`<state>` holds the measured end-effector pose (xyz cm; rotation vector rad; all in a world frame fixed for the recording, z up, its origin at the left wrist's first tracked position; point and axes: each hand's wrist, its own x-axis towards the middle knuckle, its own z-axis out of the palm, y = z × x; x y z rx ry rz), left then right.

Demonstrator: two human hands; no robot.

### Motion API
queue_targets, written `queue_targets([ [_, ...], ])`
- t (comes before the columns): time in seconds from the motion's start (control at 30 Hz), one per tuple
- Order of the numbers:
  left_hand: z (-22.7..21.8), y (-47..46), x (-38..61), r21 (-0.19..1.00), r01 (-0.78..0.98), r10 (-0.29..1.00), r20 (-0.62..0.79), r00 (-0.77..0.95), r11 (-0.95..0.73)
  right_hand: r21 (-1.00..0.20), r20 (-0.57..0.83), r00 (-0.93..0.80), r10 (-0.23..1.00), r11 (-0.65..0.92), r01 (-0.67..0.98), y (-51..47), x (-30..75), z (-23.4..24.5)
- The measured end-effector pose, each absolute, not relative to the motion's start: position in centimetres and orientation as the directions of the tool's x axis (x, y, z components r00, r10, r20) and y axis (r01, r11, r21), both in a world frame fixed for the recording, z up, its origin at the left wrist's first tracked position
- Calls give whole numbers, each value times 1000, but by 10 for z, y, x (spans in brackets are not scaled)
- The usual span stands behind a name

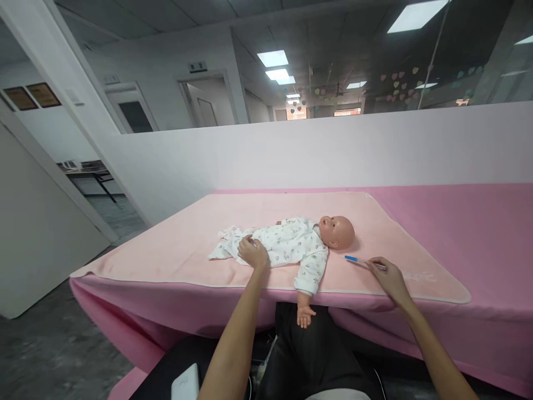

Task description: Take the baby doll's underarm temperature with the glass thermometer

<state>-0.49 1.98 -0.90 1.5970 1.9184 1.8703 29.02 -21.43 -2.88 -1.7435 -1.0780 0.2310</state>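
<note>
A baby doll (pixel 337 232) lies on its back, head to the right, in a white patterned outfit (pixel 287 241). My left hand (pixel 253 252) rests at the lower part of the outfit with its fingers curled on the cloth; the fingertips are partly hidden. Between the fingers of my right hand (pixel 387 275) is a slim pen-like stick with a blue end (pixel 351 258). That blue end points left, just below the doll's head and apart from it. One doll arm (pixel 305 311) hangs over the table's front edge, palm up.
A peach blanket (pixel 183 239) lies under the doll on a table with a pink cloth (pixel 478 239). Behind stands a white low wall (pixel 291 155) with glass above. A white device (pixel 185 383) lies on a dark surface at the lower left.
</note>
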Motion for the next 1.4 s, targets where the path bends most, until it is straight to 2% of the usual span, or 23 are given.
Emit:
queue_targets([
  [0.07, -9, 20, -5, 749, 622, 645, 594, -480, -227, -872, 320, 582, 748, -7, 489, -211, 290, -17],
  [0.13, -9, 20, -5, 747, 627, 647, 593, -479, -220, -870, 331, 552, 765, 21, 493, -206, 285, -2],
  [0.27, -10, 21, -5, 744, 633, 650, 593, -476, -215, -803, 322, 454, 831, -14, 596, -195, 268, 22],
  [0.4, -11, 22, -5, 748, 628, 655, 588, -475, -216, -754, 271, 417, 867, -78, 653, -195, 257, 21],
  [0.57, -13, 24, -6, 753, 621, 662, 582, -472, -219, -721, 123, 399, 909, -194, 665, -204, 269, 12],
  [0.73, -12, 23, -6, 758, 616, 679, 569, -464, -215, -783, -72, 299, 952, -240, 574, -203, 277, 28],
  [0.9, -10, 21, -4, 765, 606, 669, 569, -478, -218, -784, -122, 312, 942, -284, 551, -198, 268, 34],
  [1.0, -10, 21, -3, 775, 592, 683, 555, -474, -219, -725, -107, 323, 940, -296, 622, -194, 262, 38],
  [1.1, -10, 21, -3, 777, 589, 684, 554, -474, -221, -691, -82, 253, 964, -238, 682, -191, 262, 67],
  [1.2, -10, 22, -3, 778, 588, 682, 554, -478, -220, -856, 50, 248, 967, -86, 509, -196, 273, 120],
  [1.27, -10, 22, -3, 781, 586, 684, 550, -479, -218, -942, 207, 362, 909, 85, 324, -201, 284, 155],
  [1.33, -10, 22, -2, 782, 585, 685, 548, -480, -215, -942, 332, 447, 831, 265, 208, -207, 292, 176],
  [1.4, -11, 22, -2, 781, 587, 685, 548, -480, -213, -920, 391, 400, 829, 350, 173, -210, 293, 173],
])
